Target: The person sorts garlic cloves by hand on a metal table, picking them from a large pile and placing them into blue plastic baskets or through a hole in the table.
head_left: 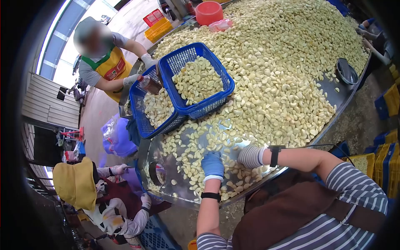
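Note:
Pale peeled cloves that look like garlic [279, 79] cover the metal table [166, 189]. My left hand [213, 164], in a blue glove, rests among scattered cloves near the table's front edge, its fingers curled downward. What lies under those fingers is hidden. Just to the right, my right hand [251, 156] wears a grey striped glove and is closed, low over the cloves; its fingertips cannot be made out. Beyond my hands, a blue basket [227, 85] of cloves sits tilted, overlapping a second blue basket [143, 129] that holds more cloves.
Across the table a co-worker in a yellow apron [121, 68] has gloved hands at the baskets. Another in a yellow hat [77, 183] is at the left, near a round hole [157, 173] in the table. A red tub [209, 13] stands far back, a dark bowl [347, 73] at right.

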`<state>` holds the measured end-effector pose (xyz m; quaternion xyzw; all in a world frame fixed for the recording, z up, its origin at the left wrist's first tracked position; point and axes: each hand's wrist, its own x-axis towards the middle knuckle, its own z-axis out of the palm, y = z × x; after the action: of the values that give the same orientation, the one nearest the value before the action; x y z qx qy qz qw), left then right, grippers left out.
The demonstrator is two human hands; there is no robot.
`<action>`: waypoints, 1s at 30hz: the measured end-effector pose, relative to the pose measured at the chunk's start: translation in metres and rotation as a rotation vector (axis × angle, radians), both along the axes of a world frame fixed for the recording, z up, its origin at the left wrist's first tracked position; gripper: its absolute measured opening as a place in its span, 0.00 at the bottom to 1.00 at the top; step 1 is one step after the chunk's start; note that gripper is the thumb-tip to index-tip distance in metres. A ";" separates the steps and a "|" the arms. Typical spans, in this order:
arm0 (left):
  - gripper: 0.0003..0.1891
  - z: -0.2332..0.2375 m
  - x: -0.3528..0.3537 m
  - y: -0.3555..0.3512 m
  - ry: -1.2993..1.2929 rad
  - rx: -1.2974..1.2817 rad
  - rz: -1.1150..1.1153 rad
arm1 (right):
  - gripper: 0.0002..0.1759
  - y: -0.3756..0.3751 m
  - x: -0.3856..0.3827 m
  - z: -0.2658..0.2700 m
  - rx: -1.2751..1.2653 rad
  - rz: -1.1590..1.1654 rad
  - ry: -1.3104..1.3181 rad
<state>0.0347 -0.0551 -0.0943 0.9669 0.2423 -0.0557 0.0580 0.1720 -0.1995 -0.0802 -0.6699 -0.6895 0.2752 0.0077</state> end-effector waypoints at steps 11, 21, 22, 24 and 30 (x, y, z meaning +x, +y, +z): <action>0.11 0.009 0.042 -0.027 0.196 -0.059 0.101 | 0.09 0.090 0.047 -0.019 0.258 -0.198 -0.326; 0.10 -0.010 0.025 -0.018 -0.001 -0.262 0.273 | 0.16 0.052 0.060 0.004 0.177 -0.457 0.053; 0.10 -0.014 0.022 -0.018 -0.051 -0.226 0.243 | 0.16 0.049 0.064 0.004 0.166 -0.513 0.140; 0.09 -0.022 0.015 -0.018 -0.149 -0.224 0.254 | 0.17 0.045 0.070 0.004 0.185 -0.597 0.288; 0.11 -0.010 0.011 -0.016 -0.043 -0.266 0.241 | 0.15 0.005 0.093 0.052 0.307 -0.670 0.062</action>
<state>0.0459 -0.0707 -0.1047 0.9155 0.3457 -0.0594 0.1969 0.2652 -0.1941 -0.0278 -0.8409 -0.4647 0.1708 0.2185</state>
